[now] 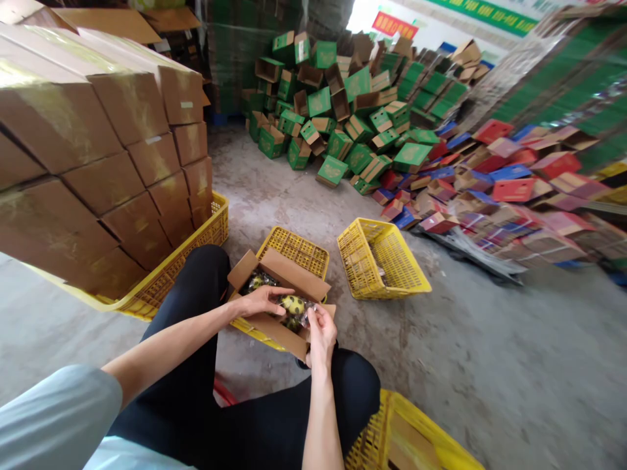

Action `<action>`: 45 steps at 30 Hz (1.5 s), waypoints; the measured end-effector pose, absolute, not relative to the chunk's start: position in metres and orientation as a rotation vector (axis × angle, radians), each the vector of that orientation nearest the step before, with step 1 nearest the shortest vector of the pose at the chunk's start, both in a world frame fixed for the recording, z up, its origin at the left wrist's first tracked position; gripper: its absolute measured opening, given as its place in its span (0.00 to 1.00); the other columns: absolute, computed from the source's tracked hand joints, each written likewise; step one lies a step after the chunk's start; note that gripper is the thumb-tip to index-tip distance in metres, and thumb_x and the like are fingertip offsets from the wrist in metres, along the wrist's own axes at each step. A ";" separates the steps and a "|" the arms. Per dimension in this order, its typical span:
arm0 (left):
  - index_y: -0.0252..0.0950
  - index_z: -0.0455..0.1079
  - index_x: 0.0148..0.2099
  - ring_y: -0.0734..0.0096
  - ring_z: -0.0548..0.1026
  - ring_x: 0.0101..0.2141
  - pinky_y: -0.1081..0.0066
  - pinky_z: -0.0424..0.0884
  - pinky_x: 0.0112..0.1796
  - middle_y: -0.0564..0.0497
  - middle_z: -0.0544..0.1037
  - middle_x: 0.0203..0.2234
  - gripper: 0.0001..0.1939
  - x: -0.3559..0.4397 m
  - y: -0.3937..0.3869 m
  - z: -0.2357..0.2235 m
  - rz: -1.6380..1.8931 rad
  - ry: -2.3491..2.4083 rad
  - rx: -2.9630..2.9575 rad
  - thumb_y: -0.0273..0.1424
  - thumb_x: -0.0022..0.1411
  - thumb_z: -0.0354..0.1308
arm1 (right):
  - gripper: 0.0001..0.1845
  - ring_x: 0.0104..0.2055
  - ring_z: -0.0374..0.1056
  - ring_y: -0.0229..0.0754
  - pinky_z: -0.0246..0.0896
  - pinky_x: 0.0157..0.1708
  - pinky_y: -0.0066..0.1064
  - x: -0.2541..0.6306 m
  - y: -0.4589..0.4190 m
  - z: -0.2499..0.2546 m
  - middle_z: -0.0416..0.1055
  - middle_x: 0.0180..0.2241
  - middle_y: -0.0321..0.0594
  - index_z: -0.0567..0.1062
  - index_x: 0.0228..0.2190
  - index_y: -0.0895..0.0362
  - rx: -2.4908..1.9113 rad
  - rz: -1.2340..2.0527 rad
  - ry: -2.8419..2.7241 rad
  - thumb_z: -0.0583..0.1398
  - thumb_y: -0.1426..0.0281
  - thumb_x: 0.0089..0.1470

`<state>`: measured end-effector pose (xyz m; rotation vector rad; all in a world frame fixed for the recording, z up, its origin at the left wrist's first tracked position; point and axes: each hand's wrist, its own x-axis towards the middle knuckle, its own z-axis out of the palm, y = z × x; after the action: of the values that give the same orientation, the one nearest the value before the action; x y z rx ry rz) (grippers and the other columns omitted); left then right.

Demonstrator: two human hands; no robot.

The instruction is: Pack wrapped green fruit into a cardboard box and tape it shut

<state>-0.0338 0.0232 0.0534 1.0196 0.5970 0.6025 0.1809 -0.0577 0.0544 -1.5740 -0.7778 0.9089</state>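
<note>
Between my two hands is a yellow ball with black spots (292,304) in clear crinkled plastic wrap. My left hand (262,301) grips its left side between thumb and fingers. At the right end, my right hand (322,331) pinches the wrap. Just below the ball is an open cardboard box (300,275) with its flaps spread. More wrapped dark-and-yellow pieces (258,281) lie inside, partly hidden by my hands. The box rests on an upturned yellow plastic crate (294,248) between my knees.
A yellow basket (385,261) stands ahead to the right, another crate (406,431) by my right knee. Stacked closed cartons (112,170) fill a large yellow crate (176,274) at left. Heaps of green boxes (333,170) and red and blue boxes (514,189) lie beyond on concrete.
</note>
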 end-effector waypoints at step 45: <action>0.30 0.79 0.51 0.64 0.83 0.34 0.68 0.77 0.39 0.42 0.84 0.36 0.35 -0.030 0.028 0.051 0.637 0.762 0.904 0.54 0.51 0.72 | 0.27 0.42 0.78 0.51 0.73 0.47 0.39 0.181 -0.056 0.057 0.82 0.40 0.48 0.81 0.40 0.58 -1.596 0.842 -0.990 0.65 0.47 0.52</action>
<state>-0.0297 0.0282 0.0505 0.9042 0.7616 0.6369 0.1808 -0.0556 0.0572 -1.5959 -0.9898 0.8416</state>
